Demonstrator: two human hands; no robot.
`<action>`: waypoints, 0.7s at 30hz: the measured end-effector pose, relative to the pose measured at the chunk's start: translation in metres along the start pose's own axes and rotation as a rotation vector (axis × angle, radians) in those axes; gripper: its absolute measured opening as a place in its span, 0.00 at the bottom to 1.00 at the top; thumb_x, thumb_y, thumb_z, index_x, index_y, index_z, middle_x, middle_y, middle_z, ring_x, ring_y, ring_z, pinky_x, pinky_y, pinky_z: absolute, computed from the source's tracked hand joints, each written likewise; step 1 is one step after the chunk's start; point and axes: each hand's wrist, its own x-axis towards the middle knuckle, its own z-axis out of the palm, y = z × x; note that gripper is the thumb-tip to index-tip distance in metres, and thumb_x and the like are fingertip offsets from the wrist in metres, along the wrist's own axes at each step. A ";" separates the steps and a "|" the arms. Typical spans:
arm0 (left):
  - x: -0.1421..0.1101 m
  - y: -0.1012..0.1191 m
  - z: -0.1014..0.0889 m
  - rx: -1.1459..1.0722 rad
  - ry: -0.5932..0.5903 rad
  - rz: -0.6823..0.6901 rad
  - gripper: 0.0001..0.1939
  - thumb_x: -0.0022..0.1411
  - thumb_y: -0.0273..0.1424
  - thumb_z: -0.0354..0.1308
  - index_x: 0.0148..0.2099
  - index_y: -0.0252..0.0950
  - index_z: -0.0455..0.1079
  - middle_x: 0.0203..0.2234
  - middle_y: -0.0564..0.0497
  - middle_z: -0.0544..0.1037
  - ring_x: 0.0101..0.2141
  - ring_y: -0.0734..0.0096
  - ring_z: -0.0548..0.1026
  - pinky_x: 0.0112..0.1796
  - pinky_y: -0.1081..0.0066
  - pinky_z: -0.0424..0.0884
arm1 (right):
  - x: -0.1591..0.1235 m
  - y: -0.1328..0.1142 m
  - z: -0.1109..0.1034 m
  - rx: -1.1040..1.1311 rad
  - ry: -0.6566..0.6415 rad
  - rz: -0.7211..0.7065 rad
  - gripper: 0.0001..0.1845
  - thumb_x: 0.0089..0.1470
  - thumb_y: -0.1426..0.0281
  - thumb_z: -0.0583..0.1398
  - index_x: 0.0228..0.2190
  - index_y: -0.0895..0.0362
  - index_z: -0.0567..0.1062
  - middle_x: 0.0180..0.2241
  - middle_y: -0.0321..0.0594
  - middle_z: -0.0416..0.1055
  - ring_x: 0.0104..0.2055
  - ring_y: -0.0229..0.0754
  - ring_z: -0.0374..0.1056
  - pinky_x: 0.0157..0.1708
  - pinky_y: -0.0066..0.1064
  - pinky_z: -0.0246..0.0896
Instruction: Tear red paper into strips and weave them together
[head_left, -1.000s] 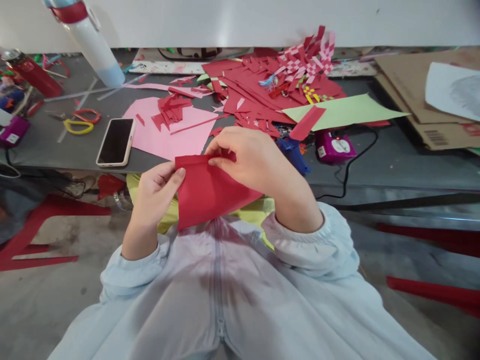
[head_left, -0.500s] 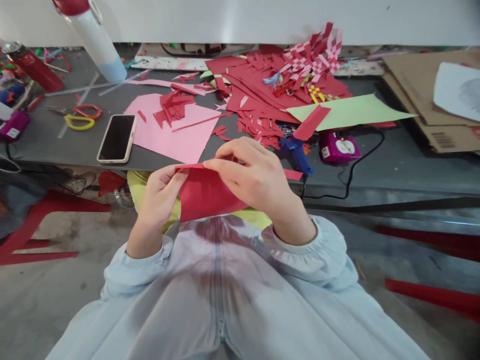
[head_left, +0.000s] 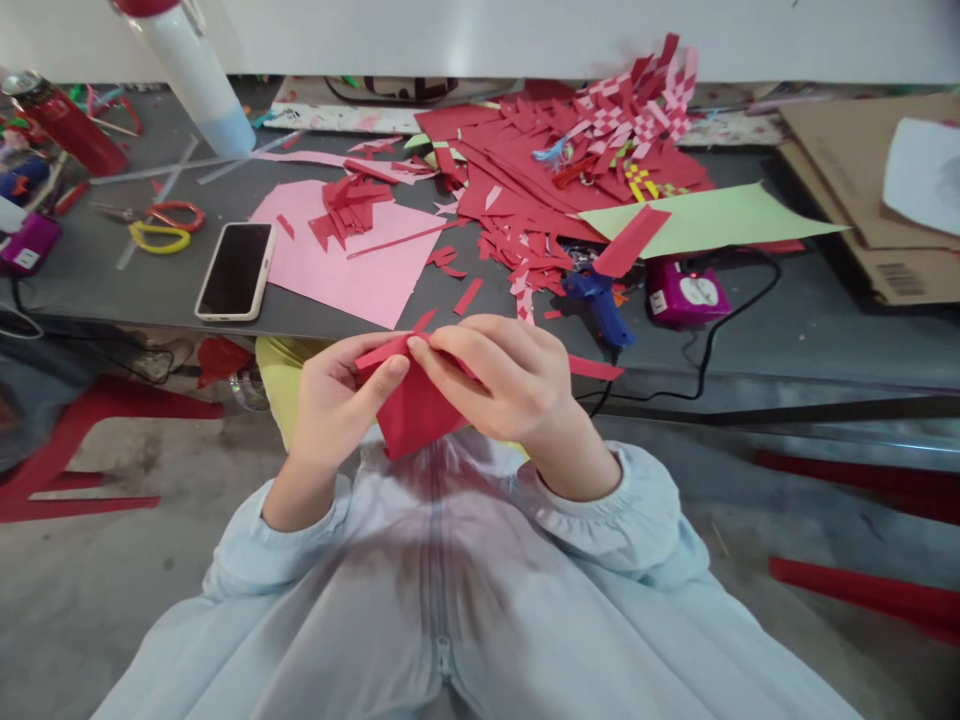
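A sheet of red paper [head_left: 416,412] is held between my two hands over my lap, just off the table's front edge. My left hand [head_left: 334,395] pinches its upper left edge, thumb on the near side, where a strip of the paper stands folded. My right hand [head_left: 506,375] has its fingertips closed on the same upper edge, close to the left thumb. A red strip end [head_left: 596,367] sticks out to the right behind my right hand. The right fingers hide part of the sheet.
On the grey table lie a phone [head_left: 235,272], pink paper [head_left: 375,262], scissors [head_left: 161,228], red scraps [head_left: 517,245], woven pieces [head_left: 630,110] and green paper [head_left: 720,220]. A blue glue gun [head_left: 600,305] and purple box [head_left: 686,292] with a cable sit right. Bottles [head_left: 202,85] stand left.
My right hand has lowered slightly and its fingers have come closer to my left thumb. The red paper's top edge is now bent into a fold, and the sheet has tilted.
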 end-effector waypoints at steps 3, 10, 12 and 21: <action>-0.002 0.002 0.003 0.052 0.063 0.044 0.10 0.60 0.39 0.67 0.40 0.39 0.82 0.34 0.49 0.85 0.35 0.69 0.82 0.36 0.75 0.77 | -0.004 0.001 -0.002 -0.012 0.029 -0.059 0.08 0.56 0.80 0.62 0.29 0.56 0.77 0.28 0.36 0.75 0.30 0.36 0.67 0.30 0.29 0.65; -0.006 0.003 0.002 0.142 0.100 0.127 0.06 0.59 0.33 0.68 0.40 0.41 0.82 0.34 0.52 0.85 0.34 0.71 0.82 0.35 0.78 0.78 | -0.015 0.003 -0.008 -0.017 0.043 -0.076 0.09 0.56 0.79 0.61 0.33 0.54 0.78 0.31 0.38 0.75 0.34 0.39 0.67 0.34 0.31 0.68; -0.006 0.005 0.001 0.206 0.112 0.188 0.06 0.60 0.31 0.67 0.41 0.42 0.82 0.34 0.53 0.85 0.34 0.72 0.82 0.36 0.78 0.78 | -0.014 0.001 -0.011 0.028 0.015 0.003 0.07 0.55 0.75 0.64 0.37 0.55 0.78 0.32 0.39 0.75 0.34 0.40 0.68 0.35 0.32 0.69; -0.008 0.009 -0.002 0.451 0.075 0.560 0.14 0.60 0.23 0.66 0.45 0.45 0.80 0.35 0.57 0.85 0.33 0.75 0.83 0.35 0.80 0.78 | 0.001 -0.011 -0.042 0.171 -0.233 0.436 0.09 0.59 0.68 0.63 0.41 0.57 0.79 0.37 0.45 0.77 0.40 0.44 0.71 0.43 0.40 0.67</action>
